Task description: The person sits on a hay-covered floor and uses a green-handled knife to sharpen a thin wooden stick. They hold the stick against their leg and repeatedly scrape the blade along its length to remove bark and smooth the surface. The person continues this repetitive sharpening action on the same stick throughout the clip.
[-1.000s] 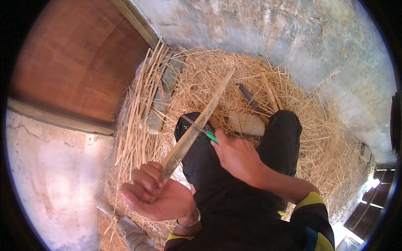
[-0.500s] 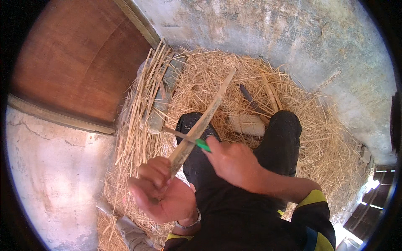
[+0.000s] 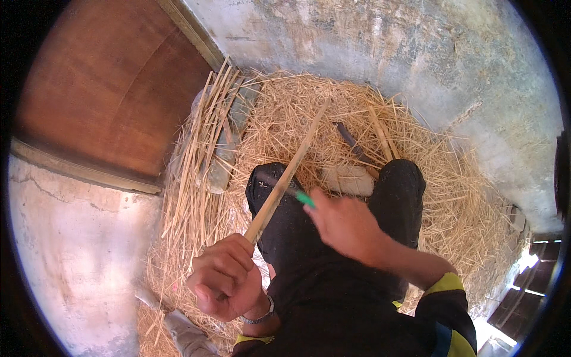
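My left hand (image 3: 226, 276) is closed round the lower end of a long split bamboo strip (image 3: 291, 167), which slants up and away over my left knee. In my right hand (image 3: 348, 231) is a knife with a green handle (image 3: 305, 199). Its blade is smeared by motion and crosses the strip near mid-length; whether it touches the strip I cannot tell. The fingers of my right hand are partly hidden behind its back.
Loose straw-like shavings (image 3: 476, 220) cover the floor. Thin strips (image 3: 196, 154) lie piled at the left by a brown door panel (image 3: 107, 83). Between my knees are a pale block (image 3: 348, 179) and a dark stick (image 3: 352, 141). A weathered wall (image 3: 380, 47) stands ahead.
My right hand and the knife have shifted slightly right and down. My left hand has rolled over, and the strip now shows a narrower side.
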The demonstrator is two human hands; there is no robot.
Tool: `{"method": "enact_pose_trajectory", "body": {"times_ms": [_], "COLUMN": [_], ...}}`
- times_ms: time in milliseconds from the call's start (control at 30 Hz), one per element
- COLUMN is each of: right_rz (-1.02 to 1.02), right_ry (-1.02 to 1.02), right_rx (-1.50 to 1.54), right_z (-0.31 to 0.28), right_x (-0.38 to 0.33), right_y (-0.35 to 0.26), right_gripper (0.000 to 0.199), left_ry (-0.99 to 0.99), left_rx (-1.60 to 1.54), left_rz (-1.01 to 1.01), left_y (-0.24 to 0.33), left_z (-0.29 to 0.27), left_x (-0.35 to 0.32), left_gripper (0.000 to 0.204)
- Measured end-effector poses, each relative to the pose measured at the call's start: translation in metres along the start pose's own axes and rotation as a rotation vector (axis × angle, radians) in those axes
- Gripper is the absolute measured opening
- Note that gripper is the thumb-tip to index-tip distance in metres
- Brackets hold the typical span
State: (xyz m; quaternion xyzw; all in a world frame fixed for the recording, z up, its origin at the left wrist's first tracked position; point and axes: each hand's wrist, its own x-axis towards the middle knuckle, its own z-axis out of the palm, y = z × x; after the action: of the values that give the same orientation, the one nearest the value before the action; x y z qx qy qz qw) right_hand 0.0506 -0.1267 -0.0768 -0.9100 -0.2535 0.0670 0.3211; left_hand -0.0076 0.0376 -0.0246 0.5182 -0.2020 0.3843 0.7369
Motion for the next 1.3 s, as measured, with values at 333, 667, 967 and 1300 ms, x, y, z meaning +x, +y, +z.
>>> {"method": "enact_pose_trajectory", "body": {"times_ms": [333,667,967,1300], "right_rz": [-0.089,0.07,0.05,-0.089], "right_ry": [-0.044,-0.026,0.022,0.006], "right_rx": [0.029,-0.074,-0.046,0.04], "right_z": [-0.012,0.014,0.014,0.003], "right_x": [-0.011,0.001,0.008,-0.003], "right_y": [-0.027,0.021,0.026,0.009], "right_gripper": [0.02,0.02,0.02,0.02], "left_ry": [-0.237,-0.274,-0.283,-0.502], "left_rx": [-0.04,-0.019,0.003,-0.094], "left_rz": [-0.003,0.042,0.007,0.018], "left_y": [0.0,-0.002,0.0,-0.003], "left_z": [-0.012,-0.003,-0.002,-0.005], "left_x": [0.006,0.003,0.002,0.008], "left_gripper": [0.058,0.056,0.057,0.061]}}
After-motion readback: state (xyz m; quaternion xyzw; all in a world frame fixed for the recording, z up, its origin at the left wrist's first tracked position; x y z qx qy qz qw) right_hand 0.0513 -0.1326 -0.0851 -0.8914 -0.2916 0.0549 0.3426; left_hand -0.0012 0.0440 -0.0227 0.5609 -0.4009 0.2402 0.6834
